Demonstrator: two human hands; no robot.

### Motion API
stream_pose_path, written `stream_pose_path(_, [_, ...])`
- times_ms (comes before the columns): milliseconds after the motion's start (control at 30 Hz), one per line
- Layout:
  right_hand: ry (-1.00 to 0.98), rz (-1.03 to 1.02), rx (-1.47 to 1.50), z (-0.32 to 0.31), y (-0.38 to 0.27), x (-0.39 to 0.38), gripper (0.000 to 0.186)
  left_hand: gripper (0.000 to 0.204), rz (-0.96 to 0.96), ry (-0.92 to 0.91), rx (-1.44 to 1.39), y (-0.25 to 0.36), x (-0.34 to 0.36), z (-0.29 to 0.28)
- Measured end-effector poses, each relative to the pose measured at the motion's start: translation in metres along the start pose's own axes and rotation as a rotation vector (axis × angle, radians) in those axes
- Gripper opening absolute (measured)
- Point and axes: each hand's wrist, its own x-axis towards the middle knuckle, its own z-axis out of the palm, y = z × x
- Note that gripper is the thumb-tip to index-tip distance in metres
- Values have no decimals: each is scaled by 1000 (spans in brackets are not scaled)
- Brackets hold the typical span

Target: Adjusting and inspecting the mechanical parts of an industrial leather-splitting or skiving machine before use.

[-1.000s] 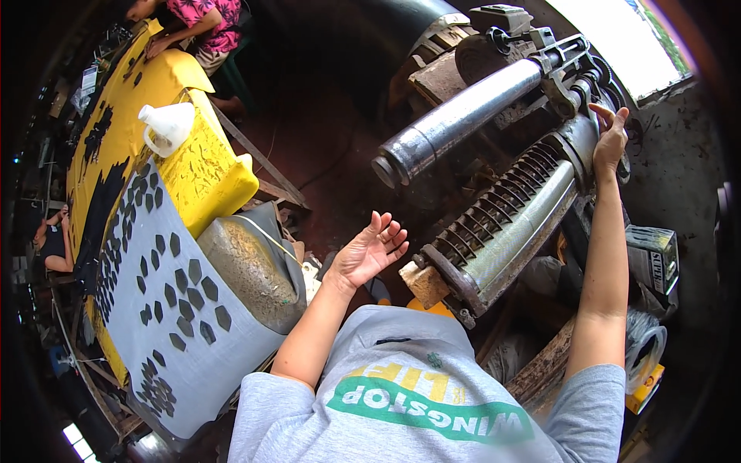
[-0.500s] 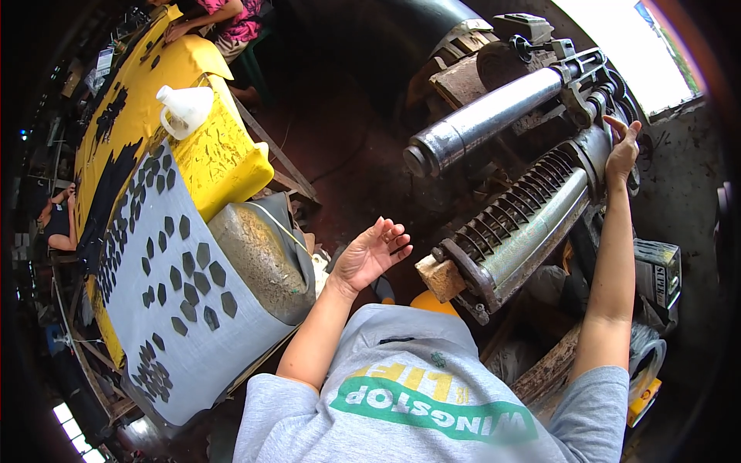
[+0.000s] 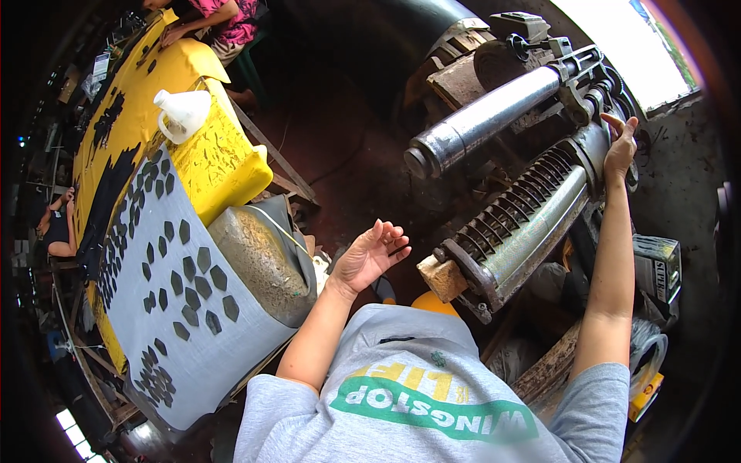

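Note:
My left hand (image 3: 371,258) is held in the air with its palm turned up. Its fingers curl loosely and stay apart, with nothing in them. To its right stands a roller machine with a smooth metal roller (image 3: 490,116) and, below that, a row of dark curved ribs (image 3: 513,204) along a worn metal cylinder (image 3: 544,239). My right hand (image 3: 620,150) is raised at the machine's far end, beside the gears and housing. Its visible fingers are spread; whether its hidden side touches the housing I cannot tell. A wooden block (image 3: 442,278) sits at the machine's near end.
On the left, a grey sheet (image 3: 255,339) carries many dark five-sided pieces. A rounded speckled block (image 3: 258,266) adjoins it. Beyond lie a yellow cover (image 3: 204,65) and a white jug (image 3: 184,114). Another person (image 3: 228,19) sits at the far end; one more is at far left.
My view has shifted very slightly, so the table and jug sit a little differently in the picture. Both hands keep nearly the same pose and place.

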Motion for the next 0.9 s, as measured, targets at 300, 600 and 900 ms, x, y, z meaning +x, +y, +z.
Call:
stream_pose_path(300, [-17, -10, -27, 2, -1, -1, 76, 18, -7, 25, -21, -2, 0, -11])
stream_pose_path(600, [41, -74, -214, -11, 4, 4, 73, 17, -31, -2, -46, -4, 5, -8])
stream_pose_path(900, [217, -80, -150, 16, 2, -5, 72, 31, 160, 303, 345, -15, 1, -24])
